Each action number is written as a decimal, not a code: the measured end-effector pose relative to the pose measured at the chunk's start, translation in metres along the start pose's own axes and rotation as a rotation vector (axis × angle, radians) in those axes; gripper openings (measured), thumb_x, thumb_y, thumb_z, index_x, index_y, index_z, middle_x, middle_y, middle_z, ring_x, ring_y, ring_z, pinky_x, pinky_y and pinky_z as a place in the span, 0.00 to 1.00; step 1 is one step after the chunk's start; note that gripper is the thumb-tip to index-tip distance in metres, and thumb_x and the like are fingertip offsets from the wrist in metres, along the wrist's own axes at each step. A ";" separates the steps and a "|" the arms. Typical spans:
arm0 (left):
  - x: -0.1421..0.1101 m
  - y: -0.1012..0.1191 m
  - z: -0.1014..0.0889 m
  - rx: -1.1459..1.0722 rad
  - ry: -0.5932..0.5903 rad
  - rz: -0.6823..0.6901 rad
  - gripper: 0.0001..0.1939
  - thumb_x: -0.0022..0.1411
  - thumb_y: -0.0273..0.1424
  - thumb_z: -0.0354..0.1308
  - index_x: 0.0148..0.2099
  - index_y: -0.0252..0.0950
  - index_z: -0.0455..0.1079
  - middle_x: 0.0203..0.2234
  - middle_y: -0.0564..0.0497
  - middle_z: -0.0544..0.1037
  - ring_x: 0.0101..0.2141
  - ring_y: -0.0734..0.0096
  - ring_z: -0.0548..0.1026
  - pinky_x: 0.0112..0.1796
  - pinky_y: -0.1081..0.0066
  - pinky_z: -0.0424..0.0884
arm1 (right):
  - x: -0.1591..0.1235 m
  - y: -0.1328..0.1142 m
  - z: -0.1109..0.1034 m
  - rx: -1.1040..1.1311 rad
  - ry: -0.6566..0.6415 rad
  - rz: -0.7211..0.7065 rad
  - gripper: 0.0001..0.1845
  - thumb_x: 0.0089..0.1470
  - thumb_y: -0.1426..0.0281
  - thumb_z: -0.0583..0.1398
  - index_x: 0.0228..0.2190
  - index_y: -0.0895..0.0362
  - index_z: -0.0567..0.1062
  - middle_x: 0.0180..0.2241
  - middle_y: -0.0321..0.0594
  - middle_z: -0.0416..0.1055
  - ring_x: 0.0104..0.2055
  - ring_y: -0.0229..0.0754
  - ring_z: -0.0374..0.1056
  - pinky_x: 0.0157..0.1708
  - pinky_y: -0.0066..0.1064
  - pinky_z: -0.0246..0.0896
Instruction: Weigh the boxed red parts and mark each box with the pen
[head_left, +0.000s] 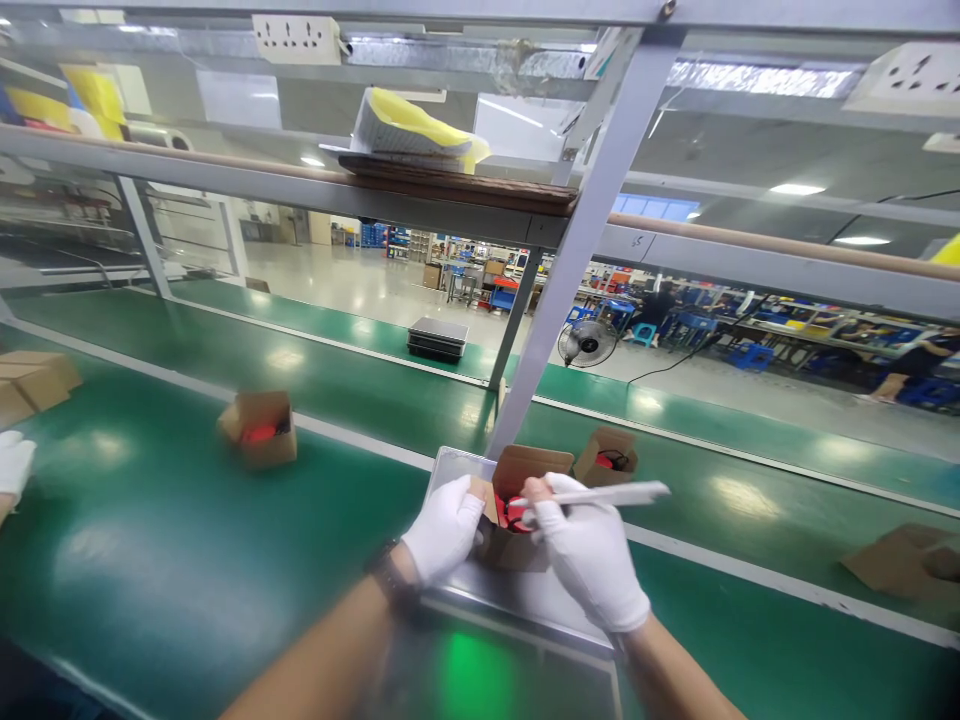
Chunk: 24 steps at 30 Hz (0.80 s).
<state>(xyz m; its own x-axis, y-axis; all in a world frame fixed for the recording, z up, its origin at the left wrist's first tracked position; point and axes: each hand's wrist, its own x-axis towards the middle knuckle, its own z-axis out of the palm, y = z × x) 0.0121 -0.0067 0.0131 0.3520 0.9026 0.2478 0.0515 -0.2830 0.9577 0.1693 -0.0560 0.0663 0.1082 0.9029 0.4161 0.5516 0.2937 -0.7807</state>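
Observation:
An open cardboard box (517, 550) stands on a shiny metal platform (454, 465), with a red item (508, 512) and something black inside. My left hand (448, 530), in a white glove with bare fingertips, is closed on the box's left flap. Over the right side of the box, my right hand (592, 550), gloved the same way, pinches a long, thin white object (619, 494) that points to the right. Blur hides whether it is folded paper or a stick-like tool. A green glow shows at the platform's near side.
Open boxes with red contents stand on the green belt to the left (268, 445) and behind right (609, 460). More cardboard (904, 565) lies far right. A slanted metal post (577, 230) rises behind the platform. Another person's gloved hand (13, 468) shows at the left edge.

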 end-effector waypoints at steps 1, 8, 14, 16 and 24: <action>0.000 0.000 0.000 -0.033 -0.009 -0.021 0.21 0.63 0.47 0.43 0.29 0.35 0.63 0.22 0.52 0.70 0.23 0.72 0.67 0.27 0.72 0.63 | -0.001 0.004 -0.007 0.119 0.082 0.036 0.17 0.58 0.57 0.54 0.28 0.57 0.70 0.22 0.37 0.68 0.20 0.35 0.61 0.18 0.25 0.55; 0.000 -0.008 -0.005 -0.277 0.096 -0.196 0.27 0.61 0.52 0.41 0.41 0.34 0.67 0.34 0.46 0.74 0.29 0.71 0.71 0.31 0.70 0.68 | -0.002 0.068 -0.039 0.351 0.392 0.234 0.23 0.51 0.56 0.61 0.43 0.58 0.69 0.31 0.40 0.72 0.22 0.34 0.63 0.17 0.24 0.57; -0.008 0.008 0.012 -0.318 -0.134 -0.024 0.38 0.46 0.39 0.66 0.58 0.41 0.57 0.54 0.43 0.66 0.52 0.57 0.67 0.50 0.61 0.65 | 0.009 0.098 -0.018 0.378 0.259 0.291 0.24 0.51 0.54 0.58 0.43 0.60 0.68 0.32 0.43 0.72 0.23 0.38 0.66 0.19 0.27 0.60; -0.008 0.013 0.018 -0.212 -0.180 -0.053 0.35 0.44 0.34 0.68 0.55 0.41 0.61 0.50 0.44 0.71 0.48 0.56 0.70 0.49 0.60 0.67 | 0.020 0.107 -0.016 0.262 0.270 0.270 0.24 0.53 0.54 0.55 0.43 0.60 0.69 0.32 0.43 0.73 0.24 0.38 0.67 0.21 0.27 0.62; -0.018 -0.032 -0.096 0.291 0.540 -0.279 0.29 0.45 0.45 0.63 0.46 0.34 0.65 0.42 0.39 0.75 0.47 0.45 0.70 0.47 0.53 0.66 | 0.104 0.212 -0.066 -0.075 0.478 0.381 0.20 0.44 0.62 0.58 0.38 0.61 0.72 0.29 0.45 0.73 0.27 0.42 0.68 0.29 0.33 0.62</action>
<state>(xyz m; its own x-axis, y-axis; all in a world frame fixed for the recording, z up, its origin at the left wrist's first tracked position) -0.0860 0.0169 -0.0083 -0.2238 0.9687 0.1078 0.3493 -0.0235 0.9367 0.3518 0.0792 -0.0251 0.6582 0.6943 0.2910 0.4565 -0.0606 -0.8877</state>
